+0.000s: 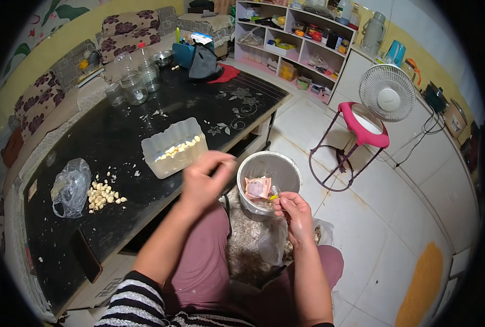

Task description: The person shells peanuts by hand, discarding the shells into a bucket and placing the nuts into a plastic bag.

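Note:
My left hand (pixel 207 180) is raised between the plastic tub and the bin, its fingers curled in and slightly blurred; whatever it may hold is hidden. Over the near right rim of the grey bin (pixel 244 204), my right hand (pixel 294 213) pinches a small yellow-ended tool (pixel 274 197), too small to make out fully. Inside the bin lies a pink printed wrapper (pixel 257 187) on other scraps. Pale peeled garlic cloves (pixel 180 148) rest in a translucent tub (pixel 171 166) on the black table. More garlic cloves (pixel 102 197) lie loose in a heap farther left.
A crumpled clear bag (pixel 71 188) and a phone (pixel 85 255) are on the black table (pixel 111 163). Glass jars (pixel 134 89) and a bottle (pixel 148 71) stand at its back. Plastic bags (pixel 272 240) sit below the bin. A fan (pixel 386 94) rests on a pink stool (pixel 368 133).

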The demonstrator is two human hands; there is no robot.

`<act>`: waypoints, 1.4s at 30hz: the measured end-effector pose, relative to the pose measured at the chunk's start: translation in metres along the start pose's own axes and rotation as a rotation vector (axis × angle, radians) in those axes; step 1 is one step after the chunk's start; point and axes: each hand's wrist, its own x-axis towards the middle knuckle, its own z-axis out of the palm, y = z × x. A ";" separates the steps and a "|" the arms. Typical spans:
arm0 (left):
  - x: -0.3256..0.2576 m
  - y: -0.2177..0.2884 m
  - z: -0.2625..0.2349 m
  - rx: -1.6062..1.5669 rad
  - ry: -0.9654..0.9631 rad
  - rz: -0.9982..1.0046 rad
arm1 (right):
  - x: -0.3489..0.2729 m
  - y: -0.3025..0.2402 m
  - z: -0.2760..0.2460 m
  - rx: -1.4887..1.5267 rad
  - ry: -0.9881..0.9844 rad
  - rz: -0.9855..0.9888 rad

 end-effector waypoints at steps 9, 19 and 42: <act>0.047 -0.055 -0.104 0.313 0.089 -0.027 | 0.005 -0.002 0.025 -0.062 -0.042 -0.050; 0.025 -0.050 -0.019 -0.154 -0.232 -0.198 | -0.082 -0.007 -0.063 0.032 0.257 -0.300; -0.051 -0.019 0.192 -0.246 -0.637 -0.344 | -0.273 0.259 -0.330 -0.714 1.385 0.226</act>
